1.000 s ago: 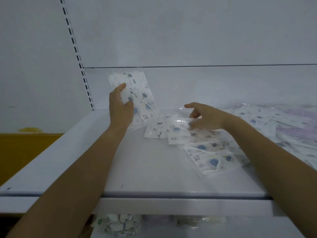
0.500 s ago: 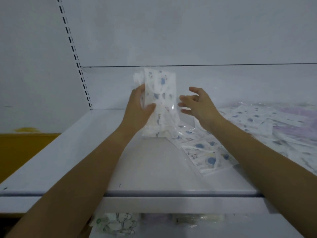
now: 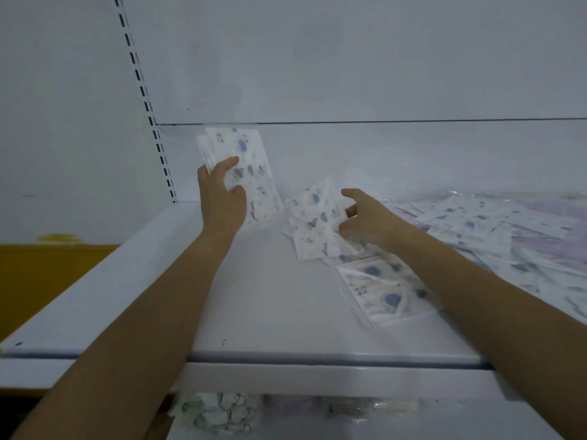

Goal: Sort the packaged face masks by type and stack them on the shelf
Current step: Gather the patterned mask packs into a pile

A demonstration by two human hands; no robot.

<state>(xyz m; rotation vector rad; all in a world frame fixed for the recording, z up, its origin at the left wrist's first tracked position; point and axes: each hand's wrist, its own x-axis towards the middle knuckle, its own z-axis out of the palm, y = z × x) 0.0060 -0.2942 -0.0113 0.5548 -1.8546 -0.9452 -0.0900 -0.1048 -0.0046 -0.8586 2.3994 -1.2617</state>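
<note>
- Your left hand (image 3: 222, 198) grips the stack (image 3: 251, 173) upright.
- Your right hand (image 3: 365, 223) has left the stack, now over loose packs (image 3: 314, 223) beside it; grip unclear.
- Sorting goes on.

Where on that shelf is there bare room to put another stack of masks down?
Free: the shelf at left and front-middle, between the stack in the left hand, the front lip and the loose packets. Crowded: around the right hand and the heap rightward.

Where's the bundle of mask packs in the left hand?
Head view, left of centre: the bundle is held nearly upright at the back of the shelf by the left hand, loose packs to its right.
</note>
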